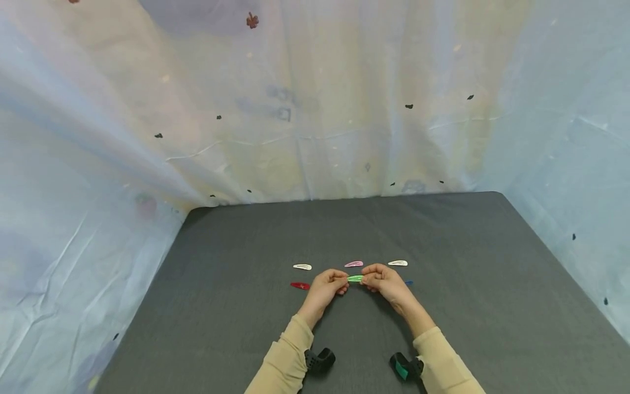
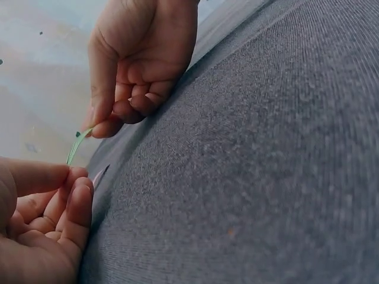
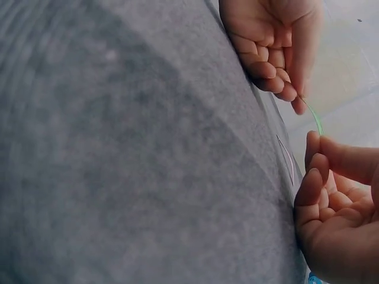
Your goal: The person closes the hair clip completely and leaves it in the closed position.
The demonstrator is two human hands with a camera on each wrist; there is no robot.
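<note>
Just right of a red snap hair clip [image 1: 299, 285], pinches with the left hand [image 1: 326, 289] one end of a green snap hair clip [image 1: 354, 278], above a gray cloth [image 1: 236, 241], and with the right hand [image 1: 387, 283] its other end. Appears to be flexing the green clip at this step; probably calls next for steady, matched pressure at both ends.

This is a curtained-off booth: pale printed sheeting [image 1: 339, 71] hangs along 3 sides of a worktop [image 1: 256, 235] covered in dark grey cloth [image 1: 492, 317]. Whether a home or lab surrounds it cannot be told.
</note>
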